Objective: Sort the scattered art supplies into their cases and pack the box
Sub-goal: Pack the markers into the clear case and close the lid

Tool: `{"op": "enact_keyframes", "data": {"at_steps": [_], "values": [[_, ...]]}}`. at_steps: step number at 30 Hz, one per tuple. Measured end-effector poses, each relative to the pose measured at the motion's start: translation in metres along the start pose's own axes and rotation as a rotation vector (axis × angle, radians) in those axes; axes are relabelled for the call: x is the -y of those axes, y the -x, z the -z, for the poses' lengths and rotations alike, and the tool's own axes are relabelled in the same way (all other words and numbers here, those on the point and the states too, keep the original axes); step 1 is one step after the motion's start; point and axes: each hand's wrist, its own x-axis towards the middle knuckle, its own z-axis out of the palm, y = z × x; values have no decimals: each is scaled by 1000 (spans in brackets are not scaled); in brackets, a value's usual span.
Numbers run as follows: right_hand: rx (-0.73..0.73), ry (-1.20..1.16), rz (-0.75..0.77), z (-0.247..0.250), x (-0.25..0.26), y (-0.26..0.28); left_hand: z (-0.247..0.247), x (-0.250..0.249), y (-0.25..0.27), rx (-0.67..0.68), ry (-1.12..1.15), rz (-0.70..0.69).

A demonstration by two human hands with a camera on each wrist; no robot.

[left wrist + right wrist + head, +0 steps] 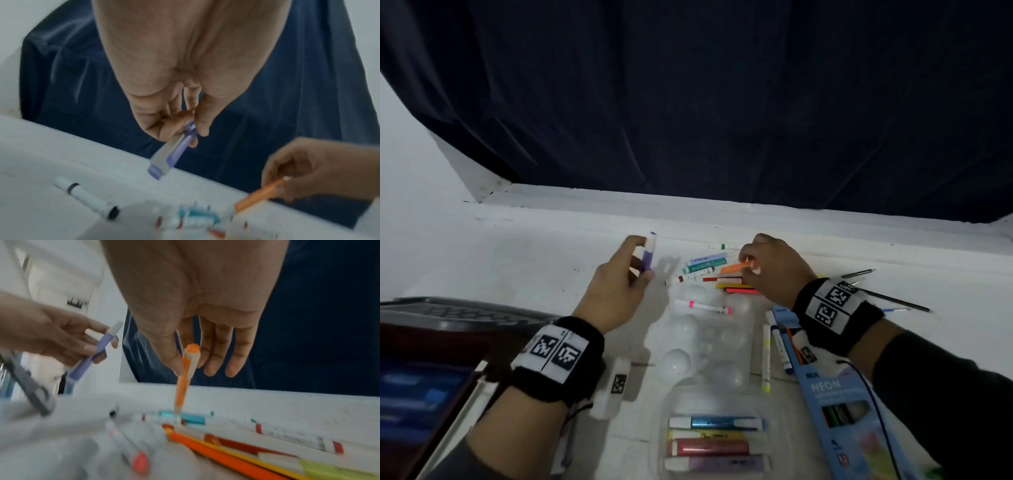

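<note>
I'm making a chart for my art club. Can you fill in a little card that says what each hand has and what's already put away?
left hand: holds a purple highlighter up off the table
right hand: pinches an orange highlighter, its tip down in the pile
clear case: four highlighters inside, side by side
loose pile: markers and pencils lying on the white table
blue neon pencil box: lying under the right wrist

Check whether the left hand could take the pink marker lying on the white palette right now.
Probably not yet: the left hand already grips a purple highlighter. The pink marker lies uncovered on the palette beside it, so the path looks free.
</note>
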Motion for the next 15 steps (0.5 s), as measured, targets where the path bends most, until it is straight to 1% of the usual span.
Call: {"op": "enact_keyframes", "data": {"at_steps": [2,4,6,8,10,12,15], "values": [[-163,-214,-11,15,11,21,12,-17,23,-27,263,11],[-268,-434,-45,28,25,49,20,-31,51,-24,485,48],[-297,-658,-95,41,40,78,21,-42,80,-7,679,81],[-290,-861,-139,50,55,106,18,-47,106,9,812,116],[-266,-1065,-161,52,63,131,13,-49,130,19,856,132],[-231,-1257,-196,47,68,152,9,-50,152,-11,825,134],[-184,-1358,-258,31,71,176,2,-42,178,-50,716,159]]}}
